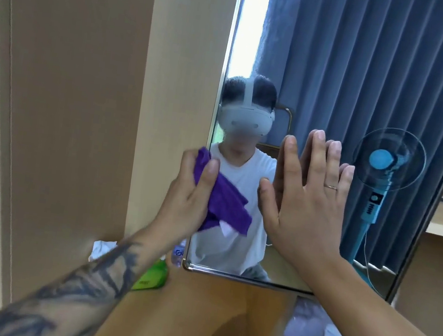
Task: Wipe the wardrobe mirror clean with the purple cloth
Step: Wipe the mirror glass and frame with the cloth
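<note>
The wardrobe mirror (340, 70) fills the upper right, framed in thin metal on a light wooden door. My left hand (188, 194) presses a crumpled purple cloth (227, 202) against the glass near the mirror's left edge, low down. My right hand (309, 196) lies flat on the glass to the right of the cloth, fingers spread and pointing up, a ring on one finger. The glass reflects a person in a white T-shirt wearing a headset.
A wooden wardrobe panel (83, 93) stands to the left of the mirror. Below the mirror's lower left corner lie a green packet (152, 277), a small clear bottle (178, 253) and white fabric (102, 248). The glass reflects blue curtains and a blue standing fan (387, 161).
</note>
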`<state>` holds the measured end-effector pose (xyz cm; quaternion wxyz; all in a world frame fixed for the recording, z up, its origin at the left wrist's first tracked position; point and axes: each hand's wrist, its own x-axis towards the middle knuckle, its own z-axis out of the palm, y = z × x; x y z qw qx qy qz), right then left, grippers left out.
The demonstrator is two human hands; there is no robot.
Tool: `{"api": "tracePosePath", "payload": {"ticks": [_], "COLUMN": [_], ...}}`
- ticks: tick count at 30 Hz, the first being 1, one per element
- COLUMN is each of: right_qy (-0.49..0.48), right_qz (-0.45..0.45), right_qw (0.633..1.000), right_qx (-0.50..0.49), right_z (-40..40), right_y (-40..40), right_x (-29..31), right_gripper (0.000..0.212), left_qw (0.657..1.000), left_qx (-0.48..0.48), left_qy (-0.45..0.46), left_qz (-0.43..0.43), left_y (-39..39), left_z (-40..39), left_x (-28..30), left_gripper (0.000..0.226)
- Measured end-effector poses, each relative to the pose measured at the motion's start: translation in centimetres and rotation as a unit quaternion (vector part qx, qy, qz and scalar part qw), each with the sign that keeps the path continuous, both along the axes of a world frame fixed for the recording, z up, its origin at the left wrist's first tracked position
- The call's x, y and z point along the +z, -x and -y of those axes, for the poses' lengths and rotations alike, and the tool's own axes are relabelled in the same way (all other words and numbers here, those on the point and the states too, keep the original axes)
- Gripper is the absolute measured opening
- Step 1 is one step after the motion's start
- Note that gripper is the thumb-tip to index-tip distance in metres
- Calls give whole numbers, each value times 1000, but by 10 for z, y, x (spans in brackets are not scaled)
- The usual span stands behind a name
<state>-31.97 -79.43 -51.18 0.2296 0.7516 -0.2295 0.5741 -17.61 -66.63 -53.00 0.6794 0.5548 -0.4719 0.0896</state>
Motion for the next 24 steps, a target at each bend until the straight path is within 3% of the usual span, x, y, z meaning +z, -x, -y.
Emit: {"api": "tracePosePath", "payload": {"ticks": [3,6,9,17,24], "right_qy": [2,5,4,-6,-5], "right_qz": [1,1,-1,-10,-9], "right_qw": [1000,1000,1000,1000,1000], "right_qx": [1,0,2,0,-4], "right_z": [0,1,1,1,0], "right_y": [-1,0,1,2,0], "right_x": [-1,-1,-1,-3,-5], "right_gripper": [70,70,69,69,71], "left_qw": [999,999,998,998,1000], "left_qx": [15,-11,-35,-19,-9], "left_qy": [20,42,58,-4,-8], "left_qz": [29,16,-13,-56,-10], "left_y": [-6,-3,3,14,-1], "left_z": [5,4,2,-8,-6], "left_x": [37,39,4,-112,-66], "left_gripper": [42,28,21,23,13]}}
